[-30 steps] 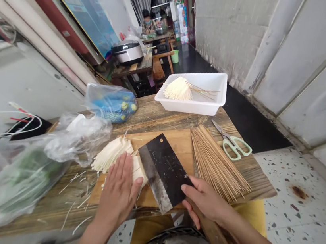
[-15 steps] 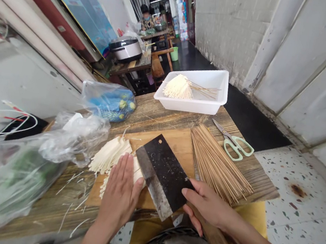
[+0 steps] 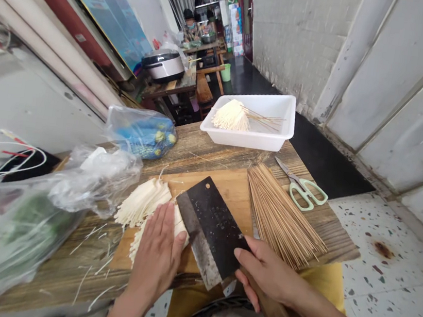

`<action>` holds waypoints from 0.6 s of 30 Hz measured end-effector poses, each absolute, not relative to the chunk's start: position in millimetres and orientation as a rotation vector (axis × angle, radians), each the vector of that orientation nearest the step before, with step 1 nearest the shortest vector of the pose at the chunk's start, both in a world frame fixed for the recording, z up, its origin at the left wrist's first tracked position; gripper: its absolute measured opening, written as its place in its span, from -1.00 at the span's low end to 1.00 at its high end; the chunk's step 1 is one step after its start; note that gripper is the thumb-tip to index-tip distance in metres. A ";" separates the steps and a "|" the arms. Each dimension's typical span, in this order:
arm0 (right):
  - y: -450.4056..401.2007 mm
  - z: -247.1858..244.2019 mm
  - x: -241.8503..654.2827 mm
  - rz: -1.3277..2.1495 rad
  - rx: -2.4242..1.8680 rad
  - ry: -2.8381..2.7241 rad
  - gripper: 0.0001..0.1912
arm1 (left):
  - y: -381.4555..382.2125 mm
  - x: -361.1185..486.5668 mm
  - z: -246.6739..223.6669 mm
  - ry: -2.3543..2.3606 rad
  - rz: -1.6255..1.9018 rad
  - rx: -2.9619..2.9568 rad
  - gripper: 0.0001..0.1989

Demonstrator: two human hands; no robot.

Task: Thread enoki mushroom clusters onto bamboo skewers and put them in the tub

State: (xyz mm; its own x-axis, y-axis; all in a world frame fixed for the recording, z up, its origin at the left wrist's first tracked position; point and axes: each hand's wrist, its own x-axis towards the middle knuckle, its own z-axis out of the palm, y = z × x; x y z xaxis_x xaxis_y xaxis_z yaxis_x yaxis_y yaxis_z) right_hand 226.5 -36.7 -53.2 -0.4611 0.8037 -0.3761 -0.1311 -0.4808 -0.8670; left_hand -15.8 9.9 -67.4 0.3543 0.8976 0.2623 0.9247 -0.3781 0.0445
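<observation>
My left hand lies flat, fingers stretched out, on a bunch of enoki mushrooms that it partly hides. More enoki mushrooms lie beside it on the wooden cutting board. My right hand grips a cleaver where its wooden handle meets the dark blade. The blade is tilted over the board, its lighter edge facing the enoki under my left hand; whether it touches them I cannot tell. A sheaf of bamboo skewers lies right of the board.
A white plastic tub behind the board holds skewered enoki. Green-handled scissors lie near the table's right edge. Plastic bags and a blue bag crowd the left side. A person sits far back beyond a rice cooker.
Almost nothing differs. The view has shifted very slightly; both hands and the cleaver keep nearly the same place.
</observation>
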 end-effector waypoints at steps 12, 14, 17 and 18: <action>-42.5 -53.9 221.2 1.988 -1.152 -1.115 -0.80 | 11.6 -14.5 -70.7 -1.709 -0.440 -2.511 -0.38; -40.7 -54.2 216.6 1.973 -1.162 -1.107 -0.80 | 12.3 -14.5 -71.5 -1.734 -0.460 -2.510 -0.39; -26.0 -50.4 200.6 1.938 -1.181 -1.089 -0.83 | 13.8 -14.6 -72.8 -1.800 -0.497 -2.494 -0.40; -20.7 -48.8 195.3 1.932 -1.185 -1.085 -0.83 | 14.3 -14.5 -73.2 -1.814 -0.505 -2.487 -0.40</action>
